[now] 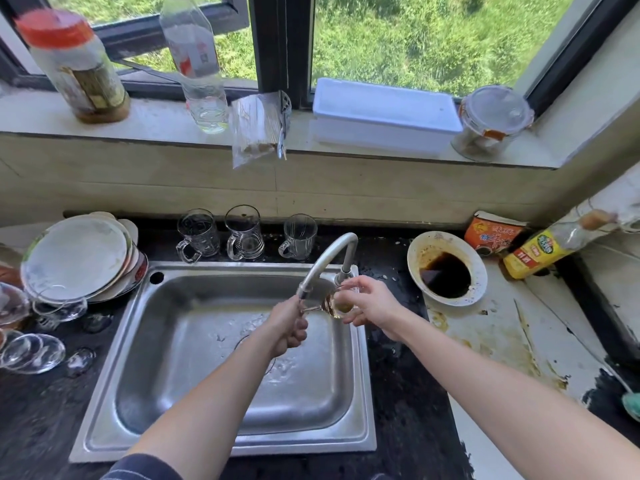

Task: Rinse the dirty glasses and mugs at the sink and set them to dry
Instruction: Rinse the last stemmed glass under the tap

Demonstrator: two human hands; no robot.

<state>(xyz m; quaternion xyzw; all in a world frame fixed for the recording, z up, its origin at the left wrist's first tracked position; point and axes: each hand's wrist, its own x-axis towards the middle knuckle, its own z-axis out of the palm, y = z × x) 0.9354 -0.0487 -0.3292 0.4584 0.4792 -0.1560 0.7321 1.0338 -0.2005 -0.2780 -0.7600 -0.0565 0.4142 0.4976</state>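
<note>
A clear glass mug [334,304] with brown residue lies on its side under the tap spout [304,292], over the steel sink [194,341]. My left hand [289,329] is closed around its handle. My right hand [369,304] holds the mug's body from the right, fingers curled around it. Three clear glass mugs stand in a row behind the sink: one at the left [199,233], one in the middle [244,232], one at the right [299,236].
Stacked plates [78,258] and clear glass lids [33,353] crowd the dark counter left of the sink. A bowl of dark sauce [446,268], a yellow-labelled bottle [540,251] and a stained white board [512,341] lie to the right. Jars, a bottle and a white box line the windowsill.
</note>
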